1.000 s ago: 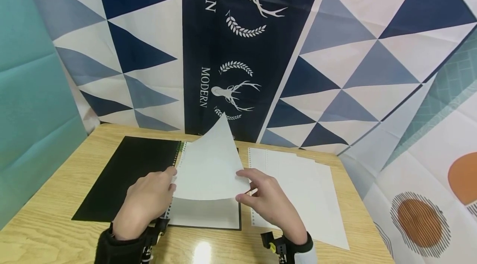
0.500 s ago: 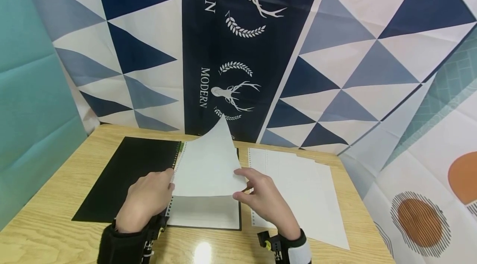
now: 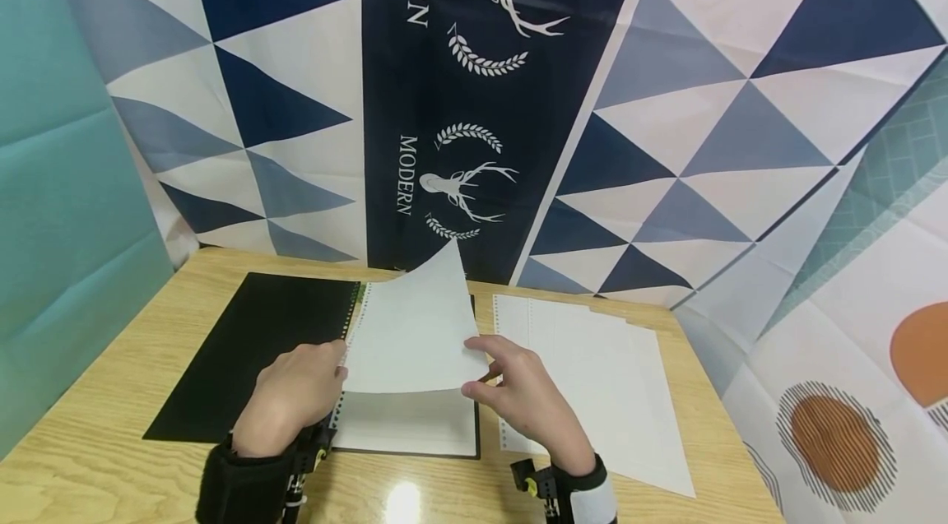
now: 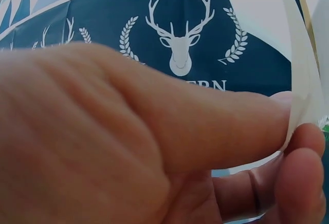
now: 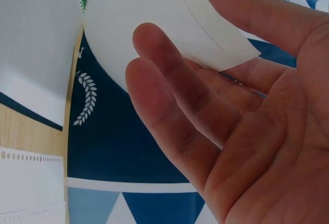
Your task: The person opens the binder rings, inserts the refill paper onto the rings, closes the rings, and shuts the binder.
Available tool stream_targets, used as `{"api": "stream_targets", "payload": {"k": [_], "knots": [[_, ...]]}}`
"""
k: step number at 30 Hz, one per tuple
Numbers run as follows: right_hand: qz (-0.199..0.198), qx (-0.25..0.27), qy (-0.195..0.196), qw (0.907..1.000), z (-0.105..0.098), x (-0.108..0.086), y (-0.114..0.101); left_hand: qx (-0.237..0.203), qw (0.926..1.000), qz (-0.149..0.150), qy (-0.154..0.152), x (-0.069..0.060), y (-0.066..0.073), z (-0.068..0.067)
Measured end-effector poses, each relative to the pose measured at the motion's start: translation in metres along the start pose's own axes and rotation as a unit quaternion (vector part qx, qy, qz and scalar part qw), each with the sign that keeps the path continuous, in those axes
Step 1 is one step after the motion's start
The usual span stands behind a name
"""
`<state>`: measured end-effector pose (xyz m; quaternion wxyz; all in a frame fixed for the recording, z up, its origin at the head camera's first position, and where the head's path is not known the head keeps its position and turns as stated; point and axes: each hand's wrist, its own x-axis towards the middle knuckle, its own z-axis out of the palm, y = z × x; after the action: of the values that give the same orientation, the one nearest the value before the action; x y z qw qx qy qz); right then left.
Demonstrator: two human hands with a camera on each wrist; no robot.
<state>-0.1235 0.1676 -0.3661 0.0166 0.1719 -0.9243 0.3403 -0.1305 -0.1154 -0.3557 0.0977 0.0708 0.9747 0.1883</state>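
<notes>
Sheet [image 3: 415,335] first: I have it raised and bowed over the right half of the notebook [image 3: 237,359], its long axis running near to far and its far right corner curling up in front of the wall cloth [image 3: 437,121]. What I watch is its left edge against the spine [image 3: 352,312]: the two run close alongside each other, and I cannot tell from these views whether they are joined. The left hand [image 3: 299,396] is the nearer one to that line; on its wrist view I see the sheet's edge pinched between thumb and fingertips, with the sheet reaching right from that grip. The right hand [image 3: 514,392] is across at the near right corner, farther from the spine and nearer the pile [image 3: 592,392] on the right of the table [image 3: 111,458]. Its fingers and thumb bracket that corner, but I cannot tell whether they truly pinch it or only prop it. Below the raised near edge, a pale page [image 3: 407,425] shows. In my judgement, alignment rests with the left hand, while the right governs the curl.
</notes>
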Motion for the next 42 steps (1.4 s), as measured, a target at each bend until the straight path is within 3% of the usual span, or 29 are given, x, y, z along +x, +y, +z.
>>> {"api": "stream_targets", "payload": {"k": [12, 25, 42], "knots": [[-0.012, 0.007, -0.004, 0.9999, 0.001, 0.000, 0.001, -0.012, 0.9997, -0.010, -0.016, 0.000, -0.001, 0.002], [-0.006, 0.021, -0.006, 0.9998, 0.000, -0.001, -0.002, -0.009, 0.9999, 0.003, 0.004, -0.005, -0.002, -0.004], [-0.009, 0.016, -0.018, 0.9997, 0.006, 0.001, -0.008, -0.012, 0.9996, -0.006, -0.025, 0.001, -0.011, 0.000]]}}
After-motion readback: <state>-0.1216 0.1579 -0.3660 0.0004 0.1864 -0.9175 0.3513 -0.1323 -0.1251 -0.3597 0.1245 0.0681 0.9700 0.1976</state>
